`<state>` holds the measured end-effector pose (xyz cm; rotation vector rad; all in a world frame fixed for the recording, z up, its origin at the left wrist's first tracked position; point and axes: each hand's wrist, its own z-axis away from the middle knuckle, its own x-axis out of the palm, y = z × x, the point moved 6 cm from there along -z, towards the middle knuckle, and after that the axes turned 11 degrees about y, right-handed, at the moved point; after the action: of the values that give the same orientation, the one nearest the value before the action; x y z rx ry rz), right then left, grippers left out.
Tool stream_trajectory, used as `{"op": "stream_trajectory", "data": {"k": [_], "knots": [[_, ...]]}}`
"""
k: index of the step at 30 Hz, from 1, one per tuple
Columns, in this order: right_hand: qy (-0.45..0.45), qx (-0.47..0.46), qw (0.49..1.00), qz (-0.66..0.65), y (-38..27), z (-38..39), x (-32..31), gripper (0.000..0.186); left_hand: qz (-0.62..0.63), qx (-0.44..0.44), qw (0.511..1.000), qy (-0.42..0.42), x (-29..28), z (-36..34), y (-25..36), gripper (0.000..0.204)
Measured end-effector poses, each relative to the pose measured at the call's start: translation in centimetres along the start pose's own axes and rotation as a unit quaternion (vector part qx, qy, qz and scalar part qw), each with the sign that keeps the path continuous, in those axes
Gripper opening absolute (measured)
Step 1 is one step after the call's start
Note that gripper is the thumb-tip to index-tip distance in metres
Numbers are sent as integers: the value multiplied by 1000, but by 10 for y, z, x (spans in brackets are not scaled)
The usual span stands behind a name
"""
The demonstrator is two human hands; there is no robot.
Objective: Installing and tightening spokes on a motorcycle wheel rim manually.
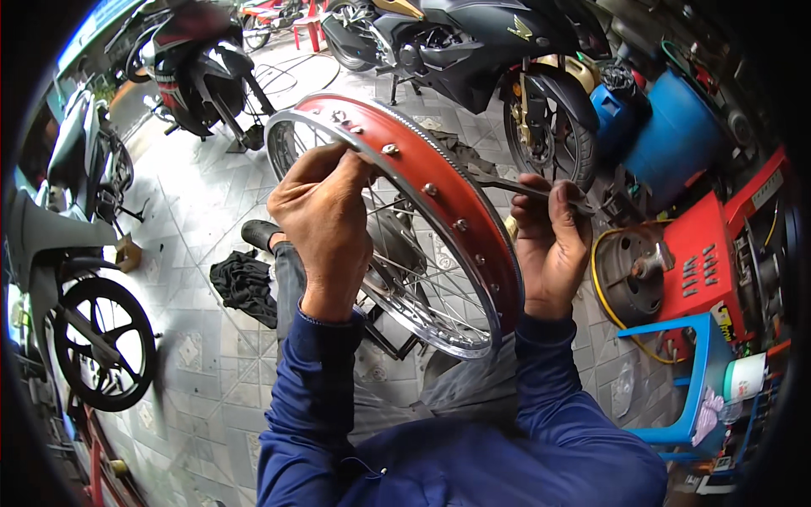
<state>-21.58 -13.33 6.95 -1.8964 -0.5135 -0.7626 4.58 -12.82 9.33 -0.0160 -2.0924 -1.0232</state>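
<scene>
— Head view: why is the wheel rim tipped on edge like that?

— It sits in front of the person's chest, over the lap, with the red strip lining its channel turned up toward the face. That puts the row of spoke ends in the strip in plain sight.

— And the left hand?

— Its grip is closed over the near-left edge of the rim, thumb and fingers pinching the metal lip, likely to steady the wheel.

— The right hand?

— Just right of the rim, its grip is closed around a slim dark tool whose tip reaches to the rim's edge. I can't tell what kind of tool it is.

— What lies around the rim?

— A black rag on the tiled floor to its left, a blue stool to its lower right, a red machine to its right, and motorbikes beyond it.
</scene>
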Motion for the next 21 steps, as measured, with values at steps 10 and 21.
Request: {"op": "stream_trajectory", "data": {"k": [10,21], "knots": [[57,25,997,-39,17,6,1,17,-214,231,949,-30,4,-3,7,9],[52,-19,998,16,-3,-7,-39,17,-21,-121,986,-108,-15,-19,0,29]]}}
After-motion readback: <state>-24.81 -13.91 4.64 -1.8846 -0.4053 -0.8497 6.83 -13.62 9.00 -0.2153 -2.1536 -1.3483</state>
